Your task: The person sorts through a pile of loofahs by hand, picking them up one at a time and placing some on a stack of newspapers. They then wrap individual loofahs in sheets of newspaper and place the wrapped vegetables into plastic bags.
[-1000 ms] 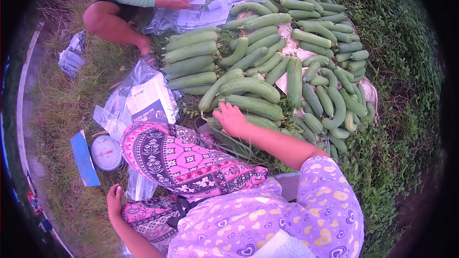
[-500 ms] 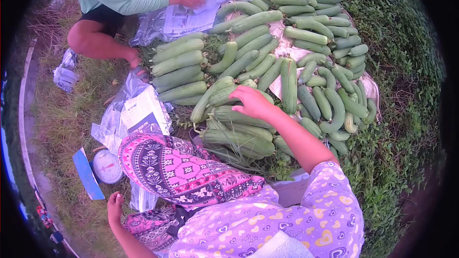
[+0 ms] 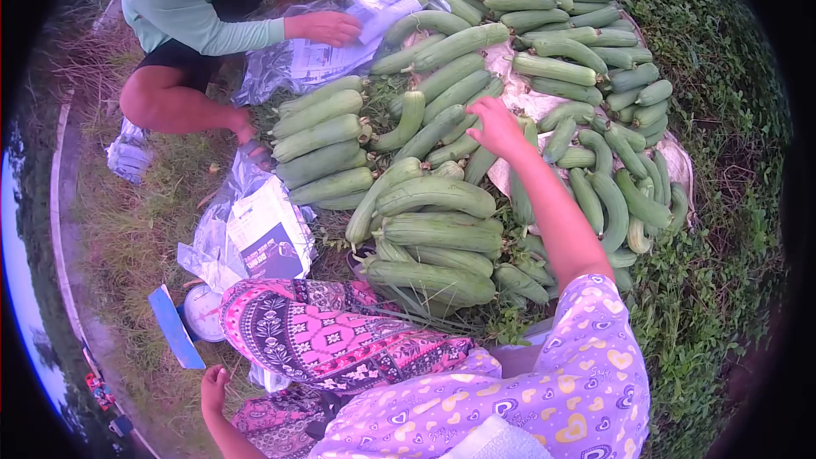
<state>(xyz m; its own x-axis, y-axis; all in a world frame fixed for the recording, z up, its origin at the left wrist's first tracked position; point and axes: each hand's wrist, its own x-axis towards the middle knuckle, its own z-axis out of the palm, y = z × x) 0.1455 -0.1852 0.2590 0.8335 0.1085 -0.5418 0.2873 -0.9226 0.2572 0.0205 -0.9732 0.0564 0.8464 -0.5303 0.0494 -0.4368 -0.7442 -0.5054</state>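
right hand point(image 3: 497, 126) stretched out over a heap of green gourds point(image 3: 438, 195)

the person's right hand is open, palm down with fingers loosely spread, above the middle of the heap, which lies on a pale sheet point(image 3: 529, 102) on the grass point(image 3: 127, 212); whether it touches a gourd cannot be told. the left hand point(image 3: 212, 384) sits low beside the patterned knee point(image 3: 323, 331), open and holding nothing, near a small dial scale point(image 3: 202, 310) and a blue board point(image 3: 174, 338). across the heap a co-worker's hands point(image 3: 325, 27) rest on clear plastic bags point(image 3: 340, 55).
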